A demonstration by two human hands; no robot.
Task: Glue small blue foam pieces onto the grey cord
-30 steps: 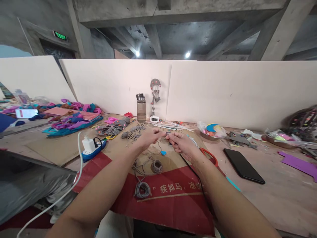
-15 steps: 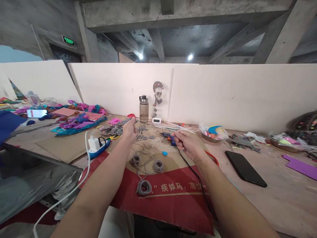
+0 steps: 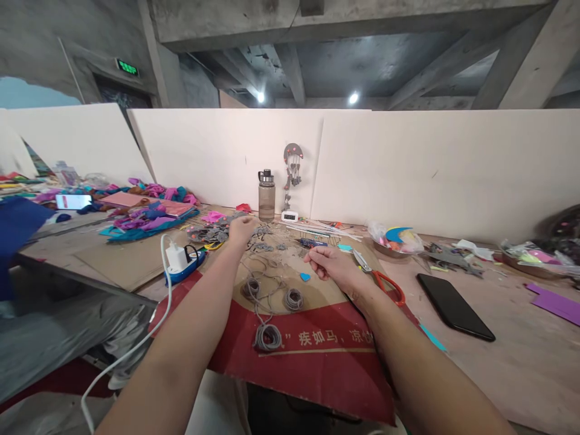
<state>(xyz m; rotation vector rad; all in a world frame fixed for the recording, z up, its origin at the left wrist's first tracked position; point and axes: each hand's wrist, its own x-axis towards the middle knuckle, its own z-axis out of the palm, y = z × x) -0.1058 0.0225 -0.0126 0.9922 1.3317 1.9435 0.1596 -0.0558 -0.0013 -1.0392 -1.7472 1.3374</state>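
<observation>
Over the far side of the cardboard, my left hand (image 3: 241,231) has its fingers pinched together near a pile of grey felt pieces (image 3: 217,232). Whatever lies between those fingertips is too small to make out. My right hand (image 3: 330,264) hovers just in front of a blue glue gun (image 3: 313,243), its fingers curled closed; their contents, if any, are hidden. A small blue heart (image 3: 304,277) lies beside the right fingertips. Scissors with red handles (image 3: 390,287) are behind the right wrist. Grey cord lies between my arms in coils (image 3: 267,338).
A water bottle (image 3: 266,199) and a small white clock (image 3: 289,216) stand at the back, below a hanging grey moon ornament (image 3: 293,151). A blue power strip (image 3: 190,270) sits left, a black phone (image 3: 454,307) right. Beyond the scissors is a bowl (image 3: 395,246) of scraps.
My right hand has come away from the glue gun and moved nearer, toward the blue heart. The scissors now show more. My left hand has shifted only slightly.
</observation>
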